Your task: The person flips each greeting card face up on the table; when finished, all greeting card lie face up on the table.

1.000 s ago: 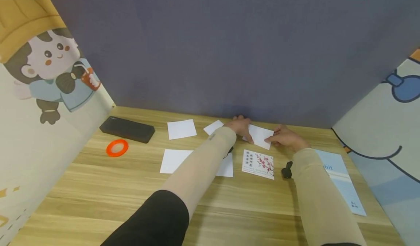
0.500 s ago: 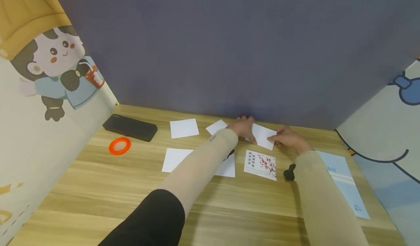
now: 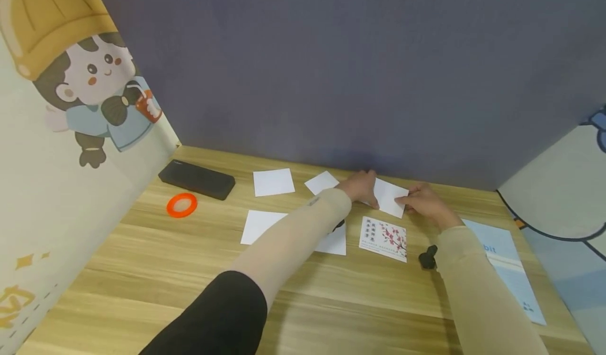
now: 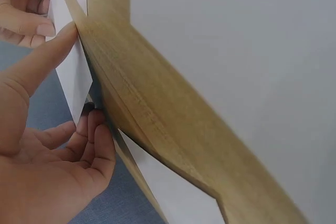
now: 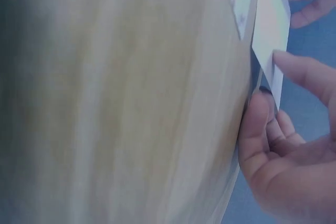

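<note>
1. Two hands are at work over one white card (image 3: 390,197) at the back of the tabletop (image 3: 165,271), near the grey panel (image 3: 307,71).
2. The left hand (image 3: 363,188) grips the card's left end, thumb and fingers a little apart, the thumb on the near side and the other fingers curled at the far side.
3. The right hand (image 3: 426,201) pinches the opposite end, thumb against the card, the other fingers bent close; I cannot tell whether the card touches the wood.
4. Three more plain white pieces lie about: one medium oblong (image 3: 273,182), one smaller slip (image 3: 322,182), one larger sheet (image 3: 262,223) partly under the left sleeve (image 3: 289,239). All look thin, smooth and straight-edged.
5. One printed card (image 3: 390,239), nearly square, carries red blossoms and dark characters, just in front of the held one.
6. One pale blue booklet (image 3: 508,265) sits partly behind the right sleeve (image 3: 478,286).
7. One long black case (image 3: 198,179) with rounded corners and one round orange ring (image 3: 182,205) are at left.
8. The tabletop shows streaky wood grain.
</note>
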`<control>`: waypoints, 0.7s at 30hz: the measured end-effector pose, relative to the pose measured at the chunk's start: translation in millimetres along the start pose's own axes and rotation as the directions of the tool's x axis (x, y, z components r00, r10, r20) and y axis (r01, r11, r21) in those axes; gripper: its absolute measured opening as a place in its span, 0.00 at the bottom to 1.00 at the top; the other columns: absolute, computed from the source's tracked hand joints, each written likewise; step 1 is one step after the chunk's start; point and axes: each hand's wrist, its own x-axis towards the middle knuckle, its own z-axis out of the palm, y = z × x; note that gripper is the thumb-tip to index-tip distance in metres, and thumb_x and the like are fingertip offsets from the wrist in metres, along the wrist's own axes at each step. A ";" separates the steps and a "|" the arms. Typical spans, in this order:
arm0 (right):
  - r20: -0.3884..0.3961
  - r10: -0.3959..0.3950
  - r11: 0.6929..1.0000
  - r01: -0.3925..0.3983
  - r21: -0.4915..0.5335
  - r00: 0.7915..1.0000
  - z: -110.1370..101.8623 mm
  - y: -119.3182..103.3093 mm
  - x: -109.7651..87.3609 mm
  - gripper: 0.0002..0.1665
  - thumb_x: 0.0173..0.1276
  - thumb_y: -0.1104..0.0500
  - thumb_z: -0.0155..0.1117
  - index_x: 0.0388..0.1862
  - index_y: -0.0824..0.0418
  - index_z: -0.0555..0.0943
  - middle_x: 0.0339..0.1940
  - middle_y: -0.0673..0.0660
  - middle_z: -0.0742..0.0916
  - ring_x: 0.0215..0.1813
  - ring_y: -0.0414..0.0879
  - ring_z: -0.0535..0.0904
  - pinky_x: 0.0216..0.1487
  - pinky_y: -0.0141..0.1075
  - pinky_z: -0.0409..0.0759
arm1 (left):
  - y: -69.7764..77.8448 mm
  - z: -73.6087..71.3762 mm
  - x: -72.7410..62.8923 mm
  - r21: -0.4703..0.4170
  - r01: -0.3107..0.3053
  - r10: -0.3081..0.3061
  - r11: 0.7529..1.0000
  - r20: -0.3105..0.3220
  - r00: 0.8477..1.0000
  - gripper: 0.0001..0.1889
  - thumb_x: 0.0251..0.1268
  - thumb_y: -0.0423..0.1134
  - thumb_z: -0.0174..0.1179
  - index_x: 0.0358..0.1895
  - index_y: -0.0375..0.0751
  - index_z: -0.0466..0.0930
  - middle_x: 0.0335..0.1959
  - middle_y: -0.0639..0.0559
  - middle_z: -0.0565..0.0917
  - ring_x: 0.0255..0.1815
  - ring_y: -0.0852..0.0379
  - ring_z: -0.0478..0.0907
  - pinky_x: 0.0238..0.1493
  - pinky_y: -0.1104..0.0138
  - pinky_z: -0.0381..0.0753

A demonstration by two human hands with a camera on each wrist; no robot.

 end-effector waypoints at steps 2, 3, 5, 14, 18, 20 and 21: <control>-0.018 -0.002 1.000 0.001 -0.010 1.000 1.4 -1.4 -0.7 0.47 0.79 0.56 0.65 0.77 0.80 0.50 0.65 0.74 0.79 0.42 0.38 0.80 0.43 0.30 0.87 | 0.2 0.7 0.1 0.003 -0.008 0.008 1.000 -0.006 1.000 0.52 0.58 0.51 0.81 0.82 0.42 0.63 0.80 0.43 0.72 0.79 0.47 0.74 0.80 0.58 0.75; -0.028 -0.002 1.000 0.002 -0.013 1.000 1.9 -1.7 -0.7 0.46 0.79 0.56 0.65 0.77 0.81 0.51 0.64 0.73 0.80 0.41 0.38 0.81 0.43 0.30 0.87 | -0.1 1.2 0.5 0.009 -0.012 0.012 1.000 -0.008 1.000 0.51 0.59 0.51 0.81 0.82 0.42 0.62 0.80 0.43 0.72 0.79 0.47 0.73 0.80 0.57 0.75; -0.044 -0.008 1.000 0.008 -0.008 0.999 3.1 -2.0 -0.3 0.45 0.79 0.57 0.65 0.76 0.81 0.52 0.59 0.71 0.83 0.38 0.37 0.81 0.41 0.30 0.87 | -0.4 1.4 1.1 0.020 -0.014 0.014 1.000 -0.007 1.000 0.50 0.60 0.50 0.80 0.82 0.42 0.62 0.81 0.43 0.71 0.79 0.47 0.73 0.80 0.58 0.76; -0.069 -0.034 0.995 0.040 0.095 0.997 4.7 -4.2 -5.8 0.47 0.79 0.61 0.63 0.78 0.82 0.46 0.45 0.60 0.87 0.34 0.38 0.84 0.42 0.33 0.91 | -1.6 -10.2 -2.6 0.054 -0.075 0.076 0.996 -0.006 0.997 0.45 0.70 0.44 0.70 0.85 0.39 0.57 0.84 0.41 0.66 0.85 0.47 0.66 0.85 0.62 0.67; -0.078 -0.035 0.992 0.044 0.119 0.996 4.2 -9.5 -12.9 0.47 0.81 0.60 0.62 0.80 0.79 0.43 0.51 0.62 0.81 0.35 0.39 0.83 0.43 0.34 0.92 | -1.2 -17.2 -5.6 0.018 -0.086 0.086 0.996 -0.010 0.996 0.43 0.73 0.42 0.66 0.86 0.38 0.55 0.86 0.42 0.64 0.87 0.48 0.62 0.87 0.63 0.64; -0.088 -0.045 0.991 0.056 0.120 0.995 3.4 -12.5 -16.0 0.47 0.81 0.60 0.62 0.80 0.78 0.43 0.49 0.61 0.80 0.34 0.40 0.83 0.43 0.35 0.92 | -0.9 -20.4 -7.2 -0.007 -0.091 0.091 0.996 -0.015 0.996 0.43 0.74 0.41 0.66 0.86 0.38 0.55 0.86 0.42 0.64 0.87 0.47 0.61 0.87 0.62 0.63; -0.090 -0.049 0.991 0.060 0.122 0.995 3.2 -14.0 -17.5 0.47 0.81 0.60 0.62 0.80 0.78 0.43 0.48 0.60 0.79 0.34 0.40 0.83 0.43 0.35 0.92 | -0.9 -21.8 -7.9 -0.020 -0.094 0.094 0.995 -0.017 0.995 0.42 0.74 0.41 0.66 0.86 0.38 0.55 0.86 0.42 0.64 0.87 0.47 0.61 0.87 0.62 0.63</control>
